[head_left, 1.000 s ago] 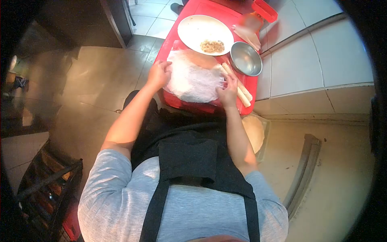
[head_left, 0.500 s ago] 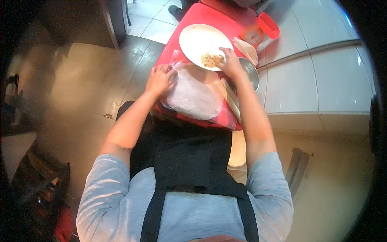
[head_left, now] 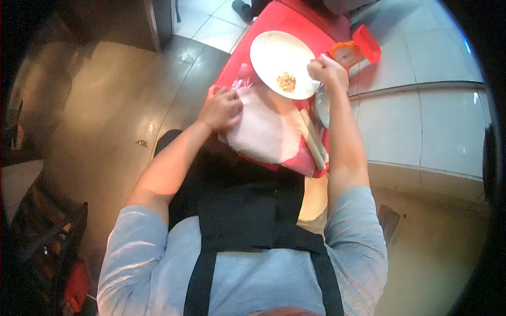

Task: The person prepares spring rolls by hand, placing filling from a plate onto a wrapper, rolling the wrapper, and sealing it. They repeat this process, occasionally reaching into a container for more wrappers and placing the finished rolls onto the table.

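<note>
My left hand (head_left: 220, 109) rests with curled fingers at the left edge of a thin pale sheet (head_left: 266, 126), which looks like flattened dough on clear plastic. Whatever lies under those fingers is hidden. My right hand (head_left: 330, 72) is closed at the right rim of a white oval plate (head_left: 276, 47); I cannot make out what is in it. A small heap of crumbly tan filling (head_left: 286, 81) sits at the plate's near end. A pale stick like a rolling pin (head_left: 314, 145) lies along the right of the sheet.
The red table (head_left: 240, 60) stands against a white tiled wall (head_left: 392, 121). An orange dial scale (head_left: 345, 54) with a red tray (head_left: 367, 45) is beyond my right hand. A metal bowl (head_left: 322, 108) is partly hidden by my right arm. At the far end a person's dark shoe (head_left: 242, 9) shows.
My right hand has left the filling and moved right, past the plate's rim, closing up. The heap looks smaller and rounder. My left hand stays at the sheet's edge. The whole view has shifted slightly.
</note>
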Motion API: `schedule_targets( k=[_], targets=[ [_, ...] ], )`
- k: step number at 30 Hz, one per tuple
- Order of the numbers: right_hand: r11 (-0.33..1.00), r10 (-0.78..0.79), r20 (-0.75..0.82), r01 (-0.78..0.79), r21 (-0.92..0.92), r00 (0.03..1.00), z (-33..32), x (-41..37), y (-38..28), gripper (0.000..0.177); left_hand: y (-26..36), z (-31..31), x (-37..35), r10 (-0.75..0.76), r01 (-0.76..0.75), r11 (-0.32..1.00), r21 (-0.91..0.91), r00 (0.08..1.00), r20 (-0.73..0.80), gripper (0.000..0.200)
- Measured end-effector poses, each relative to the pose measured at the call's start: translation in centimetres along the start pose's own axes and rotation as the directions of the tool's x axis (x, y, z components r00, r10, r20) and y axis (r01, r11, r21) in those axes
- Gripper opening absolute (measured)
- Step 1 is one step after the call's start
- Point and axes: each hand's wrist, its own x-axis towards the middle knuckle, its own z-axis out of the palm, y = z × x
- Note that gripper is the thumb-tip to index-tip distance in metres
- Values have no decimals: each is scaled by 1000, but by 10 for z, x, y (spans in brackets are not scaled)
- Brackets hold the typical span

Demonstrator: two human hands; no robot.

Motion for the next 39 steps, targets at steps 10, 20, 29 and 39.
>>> schedule_targets(
  k=[10, 20, 29, 39],
  targets=[
    [943, -32, -178, 89, 319, 983, 93, -168, -36, 55, -15, 18, -4, -62, 56, 997, -45, 990, -127, 5],
    [923, -327, -403, 380, 58, 855, 146, -242, -22, 42, 67, 26, 2, 367, -374, 838, -398, 925, -97, 36],
    [895, -356, -481, 441, 72, 801, 175, -235, -10, 17, 57, 42, -15, 232, -222, 879, -422, 972, -29, 20],
    [927, -369, -267, 373, -39, 890, 139, -215, -13, 57, 49, 17, -1, 306, -319, 921, -224, 948, -92, 47]
  ],
)
